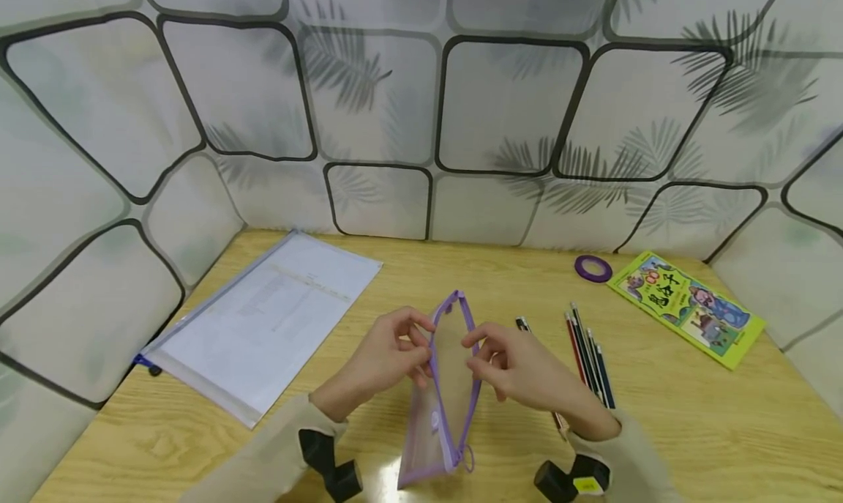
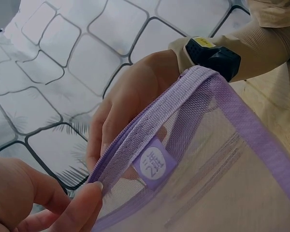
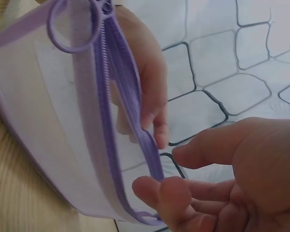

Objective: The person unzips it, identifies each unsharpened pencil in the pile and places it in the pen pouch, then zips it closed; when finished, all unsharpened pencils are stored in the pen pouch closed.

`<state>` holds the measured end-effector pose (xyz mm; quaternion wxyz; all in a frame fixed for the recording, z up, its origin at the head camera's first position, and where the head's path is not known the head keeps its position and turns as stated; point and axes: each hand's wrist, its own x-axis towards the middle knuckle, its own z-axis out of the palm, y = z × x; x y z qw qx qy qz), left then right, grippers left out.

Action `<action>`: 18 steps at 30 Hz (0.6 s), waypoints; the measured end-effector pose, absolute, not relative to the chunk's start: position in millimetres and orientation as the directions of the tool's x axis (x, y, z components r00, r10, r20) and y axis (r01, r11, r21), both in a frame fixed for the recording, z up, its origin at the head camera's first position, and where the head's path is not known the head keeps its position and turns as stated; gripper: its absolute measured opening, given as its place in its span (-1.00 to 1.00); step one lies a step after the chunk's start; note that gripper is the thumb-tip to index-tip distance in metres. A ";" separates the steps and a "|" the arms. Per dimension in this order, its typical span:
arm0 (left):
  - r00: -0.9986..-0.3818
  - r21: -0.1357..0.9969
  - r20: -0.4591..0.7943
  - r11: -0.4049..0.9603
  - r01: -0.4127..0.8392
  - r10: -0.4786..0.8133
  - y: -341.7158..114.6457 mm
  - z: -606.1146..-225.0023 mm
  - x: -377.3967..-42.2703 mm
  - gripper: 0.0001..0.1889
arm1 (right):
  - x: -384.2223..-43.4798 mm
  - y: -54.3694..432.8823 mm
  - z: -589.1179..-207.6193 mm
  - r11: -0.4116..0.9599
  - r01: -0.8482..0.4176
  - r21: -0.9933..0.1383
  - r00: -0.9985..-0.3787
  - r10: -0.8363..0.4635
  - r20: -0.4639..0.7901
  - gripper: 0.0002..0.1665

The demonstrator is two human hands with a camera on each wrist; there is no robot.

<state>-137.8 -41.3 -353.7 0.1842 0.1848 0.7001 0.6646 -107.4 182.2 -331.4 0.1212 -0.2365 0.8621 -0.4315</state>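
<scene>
A purple mesh zip pouch (image 1: pixel 421 437) stands on the table with its zipped mouth spread wide. My left hand (image 1: pixel 388 349) pinches the left edge of that mouth, its thumb tip (image 2: pixel 95 188) on the zipper band. On the opposite edge, my right hand (image 1: pixel 520 360) touches the band with its fingertips (image 3: pixel 147 188), while the thumb stays apart from them. A ring pull (image 3: pixel 75 46) hangs at the near end of the zipper. Through the mesh shows a small purple label (image 2: pixel 154 164) with a round white patch. No contents are visible inside the pouch.
Several pencils (image 1: pixel 586 349) lie right of my right hand, and another pencil (image 1: pixel 522 323) is partly hidden under it. Farther right are a purple tape roll (image 1: pixel 593 269) and a yellow-green booklet (image 1: pixel 688 309). A clear document folder (image 1: pixel 263 320) with papers lies at left. Patterned cloth walls border the table.
</scene>
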 end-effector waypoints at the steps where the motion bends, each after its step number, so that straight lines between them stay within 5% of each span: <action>1: -0.864 0.999 -0.012 0.045 0.012 0.503 -41.3 -353.6 -137.8 -0.70 | -107.5 184.3 -329.7 0.524 -0.289 -0.801 -0.865 -0.502 -0.016 -0.68; 18: -0.865 0.999 -0.022 0.047 0.002 0.501 -40.7 -353.7 -138.5 -0.69 | -103.8 252.9 -317.9 0.608 -0.206 -0.766 -0.947 -0.321 -0.001 -0.60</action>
